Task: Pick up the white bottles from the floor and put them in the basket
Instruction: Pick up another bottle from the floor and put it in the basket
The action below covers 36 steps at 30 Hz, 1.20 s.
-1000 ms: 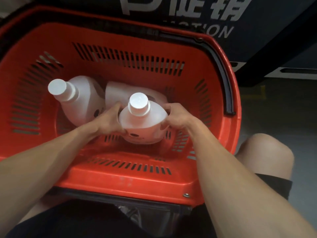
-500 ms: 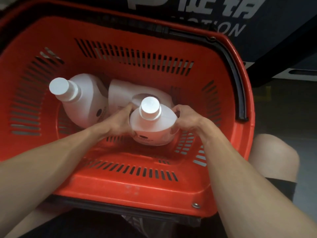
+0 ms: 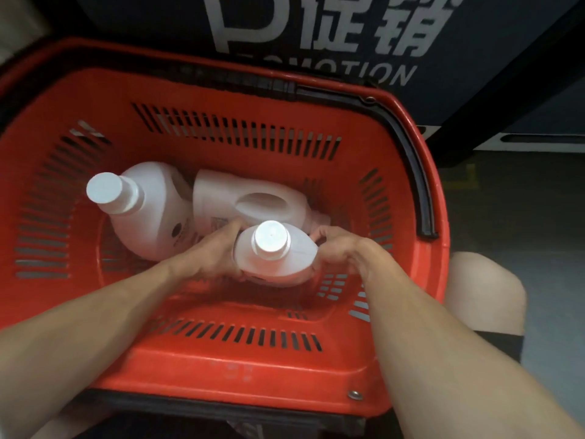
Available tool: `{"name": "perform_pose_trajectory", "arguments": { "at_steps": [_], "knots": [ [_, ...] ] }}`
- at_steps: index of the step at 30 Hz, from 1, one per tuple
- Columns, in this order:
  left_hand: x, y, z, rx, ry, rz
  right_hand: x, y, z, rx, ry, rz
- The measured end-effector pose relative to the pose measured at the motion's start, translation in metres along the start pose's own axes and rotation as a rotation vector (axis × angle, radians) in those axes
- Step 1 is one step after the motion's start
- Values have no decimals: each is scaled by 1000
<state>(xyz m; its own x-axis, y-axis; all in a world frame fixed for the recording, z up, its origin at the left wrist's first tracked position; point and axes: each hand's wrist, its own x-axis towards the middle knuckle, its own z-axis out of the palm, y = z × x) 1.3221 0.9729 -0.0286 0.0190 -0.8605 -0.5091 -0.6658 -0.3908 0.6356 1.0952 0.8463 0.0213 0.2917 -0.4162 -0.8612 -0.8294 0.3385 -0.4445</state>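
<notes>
Red slotted basket (image 3: 221,369), black handle (image 3: 408,160); three white bottles (image 3: 278,258); dark sign (image 3: 316,33), white lettering.

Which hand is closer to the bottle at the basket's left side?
Left. The left hand lies right beside the leftmost bottle; the right hand is across the held bottle.

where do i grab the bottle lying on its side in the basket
Hook its handle cutout from above: the lying bottle shows that opening facing up, and the upright bottle and the held bottle crowd its left and near sides.

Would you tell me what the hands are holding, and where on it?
Left hand and right hand hold the nearest white bottle by its sides.
</notes>
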Motion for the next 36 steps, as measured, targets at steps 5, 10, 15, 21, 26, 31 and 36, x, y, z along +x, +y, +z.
{"name": "perform_pose_trajectory", "arguments": {
  "at_steps": [5,10,15,21,26,31,36],
  "knots": [
    [2,-9,1,-15,-59,-7,0,8,0,53,-44,17],
    [4,-11,1,-84,-82,-36,0,10,-4,80,1,-4],
    [5,-18,1,-168,-39,-30,3,9,-5,110,37,-10],
    [9,-29,-1,-285,7,-24,11,11,-3,138,117,-122],
    [12,-18,-7,-420,32,-44,10,9,0,300,217,-222],
    [11,-13,-11,-501,36,-30,15,9,-1,416,231,-229],
    [11,-12,-13,-497,24,-37,16,9,-2,417,225,-200]
  ]
}}
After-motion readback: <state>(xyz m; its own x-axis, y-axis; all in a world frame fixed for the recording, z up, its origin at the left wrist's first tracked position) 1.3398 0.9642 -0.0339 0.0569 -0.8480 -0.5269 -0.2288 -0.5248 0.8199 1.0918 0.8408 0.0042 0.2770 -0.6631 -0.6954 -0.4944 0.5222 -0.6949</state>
